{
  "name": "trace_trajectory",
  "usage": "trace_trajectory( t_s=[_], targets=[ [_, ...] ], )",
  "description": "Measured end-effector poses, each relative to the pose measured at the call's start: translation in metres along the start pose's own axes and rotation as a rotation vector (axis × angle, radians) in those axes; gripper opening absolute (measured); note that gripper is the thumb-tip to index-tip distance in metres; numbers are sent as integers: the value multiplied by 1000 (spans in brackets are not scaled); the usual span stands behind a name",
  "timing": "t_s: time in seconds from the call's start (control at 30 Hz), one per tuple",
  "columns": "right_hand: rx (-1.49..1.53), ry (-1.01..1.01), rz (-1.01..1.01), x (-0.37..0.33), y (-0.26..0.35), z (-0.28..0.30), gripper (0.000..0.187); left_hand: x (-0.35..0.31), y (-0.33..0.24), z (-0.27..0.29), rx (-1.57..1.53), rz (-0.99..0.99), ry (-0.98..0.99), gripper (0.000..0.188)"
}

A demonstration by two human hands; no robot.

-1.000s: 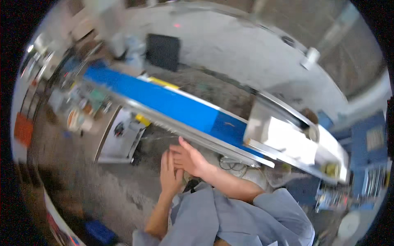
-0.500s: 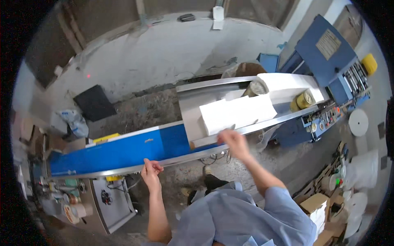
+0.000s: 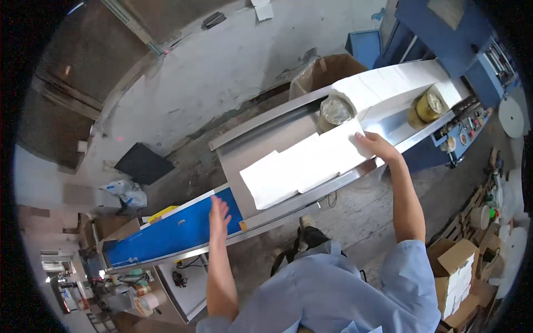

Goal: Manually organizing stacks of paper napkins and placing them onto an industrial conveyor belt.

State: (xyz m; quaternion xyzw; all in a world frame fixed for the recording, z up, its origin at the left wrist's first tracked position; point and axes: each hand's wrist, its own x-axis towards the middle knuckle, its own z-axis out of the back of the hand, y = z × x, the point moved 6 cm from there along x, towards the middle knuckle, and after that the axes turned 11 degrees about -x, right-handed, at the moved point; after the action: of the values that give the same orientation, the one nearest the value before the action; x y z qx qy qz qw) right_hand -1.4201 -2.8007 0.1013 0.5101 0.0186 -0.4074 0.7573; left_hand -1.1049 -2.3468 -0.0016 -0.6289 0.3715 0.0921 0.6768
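1. My right hand (image 3: pixel 382 147) touches the right end of the white paper stack (image 3: pixel 302 165) in the metal tray (image 3: pixel 264 141); whether it grips, I cannot tell.
2. My left hand (image 3: pixel 219 220), unclenched and holding nothing, hangs above the blue belt (image 3: pixel 166 234).
3. Progress, by my judgement: the paper is laid out lengthwise, not yet lifted.
4. A can (image 3: pixel 336 112) crowds its far edge; the near rim (image 3: pixel 300 201) runs close alongside, with open tray bed toward the far left.

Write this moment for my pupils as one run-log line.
left hand: open, at blue belt | right hand: touching right end of white stack | nearby: cylinder behind white stack
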Motion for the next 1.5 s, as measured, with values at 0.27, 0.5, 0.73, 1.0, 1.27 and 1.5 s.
trace_trajectory(
  t_s=[0.27, 0.5, 0.73, 1.0, 1.27, 1.5],
  targets=[
    [-168, -50, 136, 14, 6, -36, 54, -22, 2, -53, -269, 46, 505, 54],
    [-151, -9, 309, 11, 47, -88, 45, -33, -5, -15, -317, 93, 256, 62],
    [202, -287, 396, -17, 102, -90, 17, -44, -4, 61, -513, -100, 147, 63],
    [286, 236, 490, -110, 194, -293, 6, -115, 2, 185, -772, -309, 132, 66],
    [552, 1169, 64, -160, 250, -565, 96, -201, 21, 284, -575, -343, 236, 60],
    [256, 1151, 595, -221, 295, -670, 107, -255, 27, 390, -407, -332, 88, 62]
  ],
)
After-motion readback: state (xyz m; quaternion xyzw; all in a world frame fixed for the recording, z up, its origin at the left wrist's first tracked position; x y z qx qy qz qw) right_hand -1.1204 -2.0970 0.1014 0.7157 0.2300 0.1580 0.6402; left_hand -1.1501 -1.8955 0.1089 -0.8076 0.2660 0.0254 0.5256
